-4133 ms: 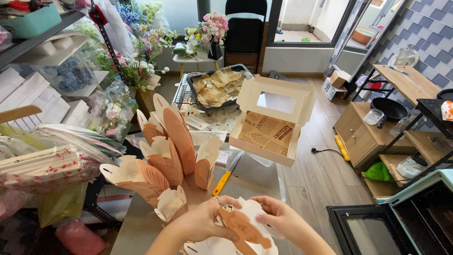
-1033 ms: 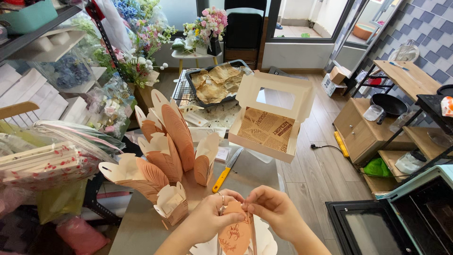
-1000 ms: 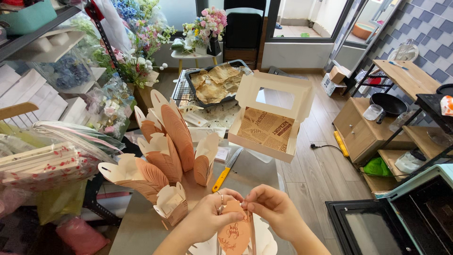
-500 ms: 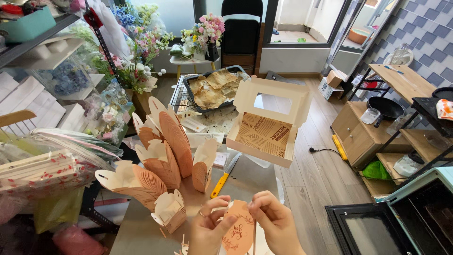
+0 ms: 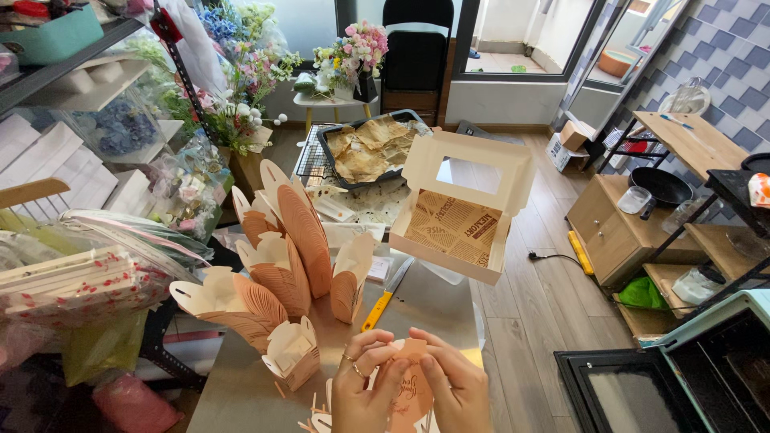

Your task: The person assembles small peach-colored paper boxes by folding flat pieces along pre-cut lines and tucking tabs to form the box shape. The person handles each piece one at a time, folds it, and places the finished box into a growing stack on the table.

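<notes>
Both of my hands hold one orange paper petal-shaped box piece (image 5: 409, 394) low over the metal table (image 5: 437, 309). My left hand (image 5: 362, 385), with rings on two fingers, grips its left edge. My right hand (image 5: 453, 383) pinches its right edge, fingers curled over the top. Just to the left stands a cluster of folded orange and cream petal boxes (image 5: 277, 277); the nearest small one (image 5: 290, 353) sits beside my left wrist.
A yellow-handled knife (image 5: 383, 298) lies ahead of my hands. An open cream window box (image 5: 461, 212) with printed paper lining stands at the table's far right. Behind it is a dark baking tray (image 5: 365, 148) of crumpled parchment. Flowers, shelves and a floor oven surround the table.
The paper piece was lying flat and slanted in my hands; I have turned it upright and drawn both hands closer together around it. The view has tilted slightly.
</notes>
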